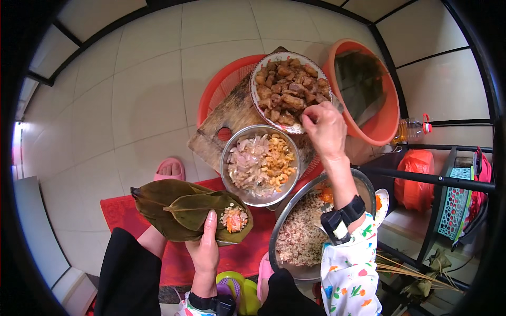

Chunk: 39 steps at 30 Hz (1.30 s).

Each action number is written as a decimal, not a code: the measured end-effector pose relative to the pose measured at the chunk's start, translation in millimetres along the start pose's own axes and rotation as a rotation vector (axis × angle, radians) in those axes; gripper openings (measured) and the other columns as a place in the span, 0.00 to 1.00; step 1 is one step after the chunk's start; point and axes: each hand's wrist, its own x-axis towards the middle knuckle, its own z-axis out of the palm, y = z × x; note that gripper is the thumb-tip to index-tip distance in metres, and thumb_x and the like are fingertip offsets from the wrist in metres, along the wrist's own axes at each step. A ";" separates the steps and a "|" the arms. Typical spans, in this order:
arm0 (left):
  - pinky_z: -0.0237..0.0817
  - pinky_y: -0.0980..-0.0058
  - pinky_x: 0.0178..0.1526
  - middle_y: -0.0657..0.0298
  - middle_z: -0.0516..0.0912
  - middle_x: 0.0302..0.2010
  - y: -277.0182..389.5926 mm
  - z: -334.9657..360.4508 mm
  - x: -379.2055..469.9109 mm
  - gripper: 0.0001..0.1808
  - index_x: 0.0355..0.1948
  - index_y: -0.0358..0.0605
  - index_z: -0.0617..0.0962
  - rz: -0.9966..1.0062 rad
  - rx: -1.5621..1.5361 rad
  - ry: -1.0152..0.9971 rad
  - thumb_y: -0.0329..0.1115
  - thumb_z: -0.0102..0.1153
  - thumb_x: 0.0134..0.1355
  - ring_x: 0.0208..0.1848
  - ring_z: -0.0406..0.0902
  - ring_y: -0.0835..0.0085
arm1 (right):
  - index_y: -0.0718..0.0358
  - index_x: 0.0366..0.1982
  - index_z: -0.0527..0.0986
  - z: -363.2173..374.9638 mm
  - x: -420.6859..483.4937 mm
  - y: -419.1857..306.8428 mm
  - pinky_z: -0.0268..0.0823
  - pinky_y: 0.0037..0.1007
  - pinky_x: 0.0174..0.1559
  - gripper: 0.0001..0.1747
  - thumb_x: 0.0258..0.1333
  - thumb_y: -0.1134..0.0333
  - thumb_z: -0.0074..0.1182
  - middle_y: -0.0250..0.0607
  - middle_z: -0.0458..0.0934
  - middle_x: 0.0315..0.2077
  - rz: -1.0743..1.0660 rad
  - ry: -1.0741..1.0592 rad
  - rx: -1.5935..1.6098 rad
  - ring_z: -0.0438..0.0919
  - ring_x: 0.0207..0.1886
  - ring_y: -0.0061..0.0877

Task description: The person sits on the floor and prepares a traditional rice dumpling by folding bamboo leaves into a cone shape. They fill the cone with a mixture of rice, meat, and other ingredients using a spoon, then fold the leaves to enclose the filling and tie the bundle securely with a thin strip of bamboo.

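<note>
My left hand [205,249] grips overlapping broad green leaves [170,209], its thumb pressed on top. At their right end the leaves curve up around a small filling of rice and orange and pink bits [234,218]. My right hand [326,128] is at the near rim of a patterned plate [253,93] heaped with browned meat chunks [292,89]. Its fingertips are pinched together; whether a piece is between them is hidden. Nearer me, a steel bowl [224,177] holds sliced shallots [249,162] and small orange dried shrimp [278,162].
A wooden cutting board [209,138] on a red basket [209,94] supports plate and bowl. Below my right forearm stands a large basin [276,237] of grain mix [300,237]. An orange tub [389,126] holds leaves. A black-framed rack [435,177] and tied leaf parcels [421,286] are at right.
</note>
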 end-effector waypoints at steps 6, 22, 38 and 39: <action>0.64 0.74 0.55 0.60 0.78 0.50 -1.5 -0.8 1.2 0.16 0.52 0.34 0.75 -0.019 -0.024 -0.004 0.28 0.57 0.63 0.50 0.74 0.74 | 0.60 0.30 0.83 -0.6 2.0 -7.2 0.69 0.37 0.40 0.10 0.39 0.69 0.66 0.43 0.77 0.29 -0.101 -0.062 0.111 0.77 0.39 0.39; 0.64 0.71 0.56 0.58 0.76 0.52 9.9 -2.9 -0.7 0.19 0.54 0.34 0.72 -0.029 -0.021 -0.010 0.27 0.56 0.62 0.51 0.74 0.71 | 0.66 0.33 0.80 -8.9 10.1 11.3 0.68 0.33 0.37 0.13 0.41 0.71 0.58 0.44 0.77 0.32 -0.243 -0.324 0.179 0.75 0.33 0.35; 0.64 0.71 0.56 0.58 0.76 0.52 8.9 -0.9 -0.9 0.20 0.55 0.35 0.72 -0.021 -0.012 -0.008 0.28 0.56 0.62 0.51 0.74 0.71 | 0.64 0.37 0.76 -19.1 3.7 2.6 0.66 0.26 0.36 0.16 0.41 0.75 0.62 0.37 0.77 0.29 -0.123 -0.421 0.410 0.74 0.32 0.24; 0.64 0.71 0.56 0.58 0.77 0.51 8.8 -0.7 -0.9 0.19 0.54 0.34 0.72 -0.015 -0.025 -0.004 0.27 0.56 0.62 0.51 0.74 0.71 | 0.64 0.38 0.76 -19.5 2.8 2.0 0.67 0.26 0.36 0.16 0.42 0.76 0.62 0.38 0.78 0.29 -0.067 -0.411 0.451 0.76 0.32 0.23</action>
